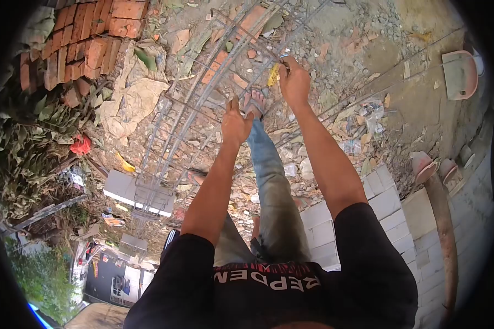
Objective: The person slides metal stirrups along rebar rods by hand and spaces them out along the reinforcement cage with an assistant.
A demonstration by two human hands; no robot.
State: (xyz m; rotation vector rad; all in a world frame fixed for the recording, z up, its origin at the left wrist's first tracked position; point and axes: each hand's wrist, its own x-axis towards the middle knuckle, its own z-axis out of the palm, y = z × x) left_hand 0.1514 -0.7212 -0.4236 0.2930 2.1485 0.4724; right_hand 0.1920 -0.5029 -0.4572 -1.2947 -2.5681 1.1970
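Observation:
A long rebar cage (pixel 203 90), made of steel bars with square stirrups, runs slantwise from the top middle down to the lower left. My left hand (pixel 237 125) is at its near bar, fingers curled round the steel and thumb apart. Farther up the same side, my right hand (pixel 295 83) is closed beside a stirrup corner. Something small and pale shows at its fingertips, too small to name. Just left of that hand is a yellow scrap (pixel 273 75). My sandalled foot (pixel 254 101) stands under the cage, between both hands.
Red bricks (pixel 85 41) are stacked at upper left, near a crumpled sack (pixel 132 93). Pale blocks (pixel 381 192) lie at right, by a wooden pole (pixel 443 230). A pale block (pixel 118 186) sits beside the cage's lower end. Basins (pixel 459 75) stand far right; rubble covers the ground.

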